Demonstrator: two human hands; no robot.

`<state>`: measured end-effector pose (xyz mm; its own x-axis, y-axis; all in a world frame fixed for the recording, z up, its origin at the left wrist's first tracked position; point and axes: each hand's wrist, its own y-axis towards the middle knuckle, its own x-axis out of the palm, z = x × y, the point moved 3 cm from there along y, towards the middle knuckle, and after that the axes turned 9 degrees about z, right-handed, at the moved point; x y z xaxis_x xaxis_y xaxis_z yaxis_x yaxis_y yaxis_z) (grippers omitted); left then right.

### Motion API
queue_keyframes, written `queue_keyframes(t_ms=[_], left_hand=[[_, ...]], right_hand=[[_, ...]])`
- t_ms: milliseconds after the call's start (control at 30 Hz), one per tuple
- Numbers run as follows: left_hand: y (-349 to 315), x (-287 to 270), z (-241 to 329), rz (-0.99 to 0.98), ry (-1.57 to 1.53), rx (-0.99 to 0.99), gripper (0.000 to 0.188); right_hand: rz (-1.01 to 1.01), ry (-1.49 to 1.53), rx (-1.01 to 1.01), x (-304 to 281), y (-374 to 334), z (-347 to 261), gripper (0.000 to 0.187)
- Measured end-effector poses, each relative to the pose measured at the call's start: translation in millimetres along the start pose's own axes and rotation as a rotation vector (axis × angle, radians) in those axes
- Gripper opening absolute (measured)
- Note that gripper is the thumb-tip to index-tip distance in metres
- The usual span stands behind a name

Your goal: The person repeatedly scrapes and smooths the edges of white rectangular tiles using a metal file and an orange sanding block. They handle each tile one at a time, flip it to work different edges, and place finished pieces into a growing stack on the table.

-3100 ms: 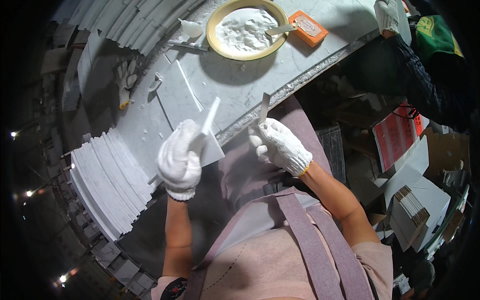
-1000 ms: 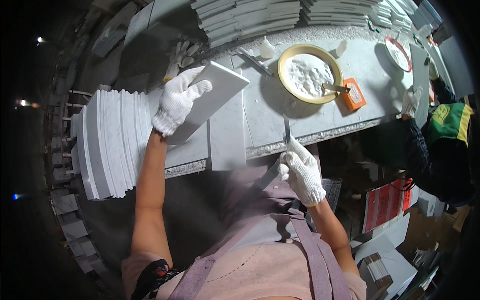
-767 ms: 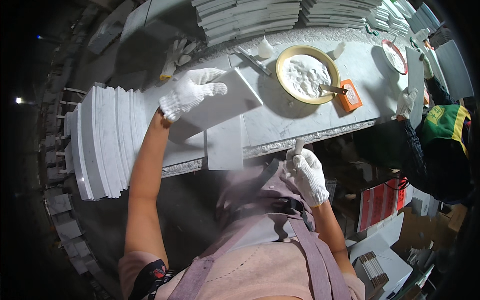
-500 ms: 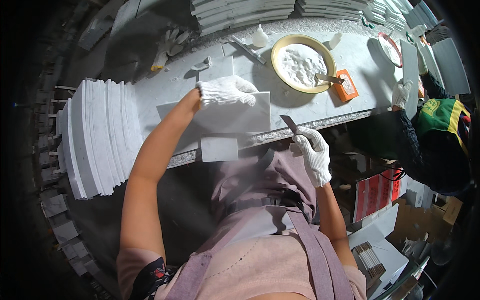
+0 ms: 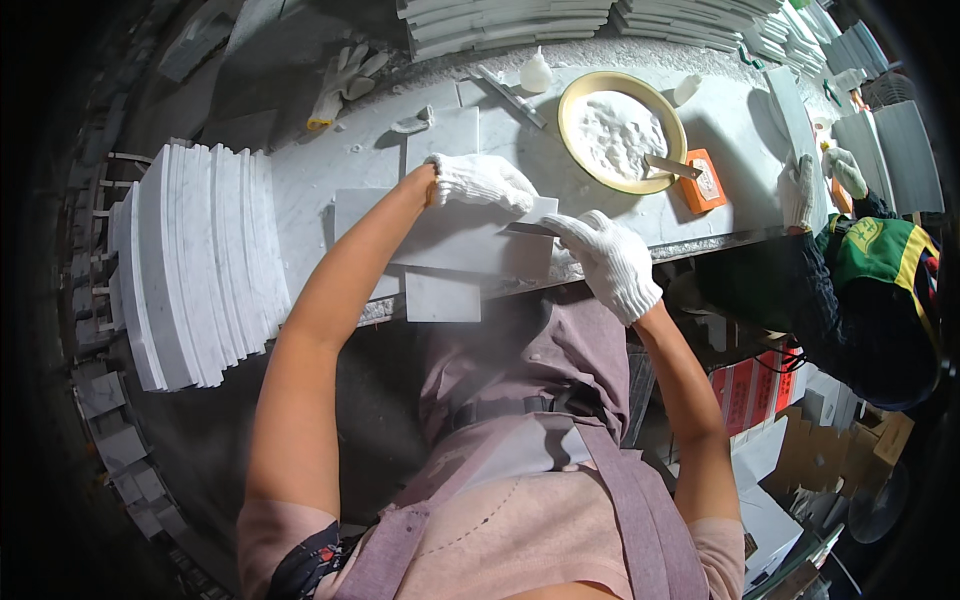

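Marble slab: pale grey tile [image 5: 455,240], now lying flat on the bench [image 5: 330,170]; a second ago it was tilted up in the left hand near the slab stack, so it has been brought over and laid down at the front edge.
Left hand: gloved [image 5: 480,180], palm pressed on the tile's far edge, fingers spread, pinning rather than clenching.
Right hand: gloved [image 5: 610,262], grip closed around a thin blade [image 5: 525,228] whose tip meets the tile's right corner; earlier the blade hung below the bench edge.
Meaning: carrying looks finished, edge work on the tile looks begun.
Count, tiles under it: at least two more flat pieces, one jutting out below [image 5: 442,297].
Count, dishes: one yellow-rimmed bowl of white powder [image 5: 620,132], right of the tile.
Count, orange blocks: one [image 5: 703,180], beside the bowl.
Count, spare gloves: one pair [image 5: 340,80], far left of the tile.
Count, other people: one, right of the bowl, gloved hand [image 5: 797,192] on the bench.
Stack: upright curved slabs [image 5: 195,270], left of the tile; too many to count.
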<state>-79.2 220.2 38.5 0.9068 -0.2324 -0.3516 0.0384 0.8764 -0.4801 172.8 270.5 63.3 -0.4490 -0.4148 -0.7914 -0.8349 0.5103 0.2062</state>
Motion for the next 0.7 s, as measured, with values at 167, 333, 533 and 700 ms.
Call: queue_keyframes(t_ms=[167, 333, 533, 700], left_hand=[[1, 3, -7, -0.022, -0.035, -0.004, 0.043], [5, 7, -10, -0.045, -0.08, -0.002, 0.043], [5, 12, -3, -0.063, -0.028, 0.019, 0.037], [1, 15, -6, -0.062, -0.064, 0.006, 0.034]], right_hand=[[-0.159, -0.132, -0.123, 10, 26, -1, 0.04], [-0.153, -0.057, -0.166, 12, 9, 13, 0.037], [-0.277, 0.049, -0.058, 6, 3, 19, 0.051], [-0.117, 0.026, -0.109, 19, 20, 20, 0.051]])
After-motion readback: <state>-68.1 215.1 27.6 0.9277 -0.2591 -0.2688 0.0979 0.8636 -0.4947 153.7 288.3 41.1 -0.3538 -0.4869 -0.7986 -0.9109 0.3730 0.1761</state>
